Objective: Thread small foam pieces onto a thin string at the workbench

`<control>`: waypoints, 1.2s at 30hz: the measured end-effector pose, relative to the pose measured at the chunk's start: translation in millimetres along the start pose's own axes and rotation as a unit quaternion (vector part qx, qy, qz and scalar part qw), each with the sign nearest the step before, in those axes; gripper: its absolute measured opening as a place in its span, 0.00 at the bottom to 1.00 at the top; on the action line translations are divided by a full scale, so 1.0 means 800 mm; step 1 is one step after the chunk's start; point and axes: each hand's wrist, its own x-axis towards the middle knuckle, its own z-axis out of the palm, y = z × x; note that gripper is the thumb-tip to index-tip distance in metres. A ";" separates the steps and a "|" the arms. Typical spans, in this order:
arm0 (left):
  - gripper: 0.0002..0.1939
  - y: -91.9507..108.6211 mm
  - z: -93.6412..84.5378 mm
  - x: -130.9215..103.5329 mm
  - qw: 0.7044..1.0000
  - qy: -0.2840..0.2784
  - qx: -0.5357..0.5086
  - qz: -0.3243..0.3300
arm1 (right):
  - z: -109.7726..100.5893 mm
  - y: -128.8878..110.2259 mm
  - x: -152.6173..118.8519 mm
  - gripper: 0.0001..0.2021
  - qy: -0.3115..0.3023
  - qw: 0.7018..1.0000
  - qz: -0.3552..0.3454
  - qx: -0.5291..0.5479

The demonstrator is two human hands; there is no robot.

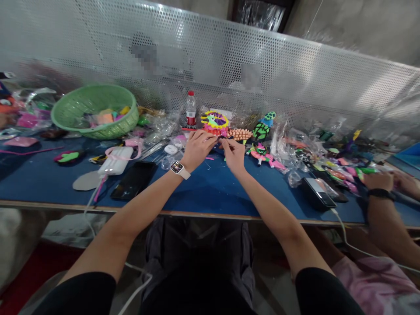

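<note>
The landmark is the clear plastic bottle with red cap [190,109], upright at the back of the blue bench [213,192]; how much liquid is inside, I cannot tell. To the left of the bottle is the round green plastic basket [95,105]. It holds orange, yellow and purple pieces and some clear wrapping, lying low in it. Clear plastic bags [164,127] lie between the basket and the bottle, and more bags with coloured pieces are well to the right of the bottle.

Just right of the bottle is the colourful toy with yellow spiked edge [215,120], green and purple inside. Its wide side runs roughly left to right; which way it points is not clear. The orange spiky toy [240,134], farther right of the bottle, has its long axis also left to right.

In front of the bottle, slightly right, the left hand [200,146] has bent fingers near the colourful toy's base; whether its grip holds something, I cannot tell. The right hand [232,151] has its grip closed, thumb against forefinger, close to the left fingertips. What is between them is too small to tell.
</note>
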 end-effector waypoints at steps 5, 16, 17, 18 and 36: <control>0.12 -0.002 0.009 0.002 0.990 0.007 -0.132 -0.054 | -0.006 -0.009 0.001 0.31 -0.011 0.999 -0.036 -0.023; 0.16 0.009 0.016 0.009 0.801 -0.067 -0.542 -0.245 | -0.019 -0.015 0.006 0.26 -0.021 0.994 -0.099 -0.047; 0.16 0.011 0.018 0.008 0.777 -0.072 -0.570 -0.257 | -0.020 -0.015 0.007 0.25 -0.021 0.993 -0.104 -0.050; 0.16 0.013 0.020 0.008 0.758 -0.077 -0.591 -0.266 | -0.020 -0.014 0.007 0.25 -0.019 0.993 -0.108 -0.052; 0.15 0.035 -0.007 -0.001 0.998 -0.010 -0.042 -0.050 | -0.008 -0.005 0.004 0.27 0.008 0.999 -0.041 -0.032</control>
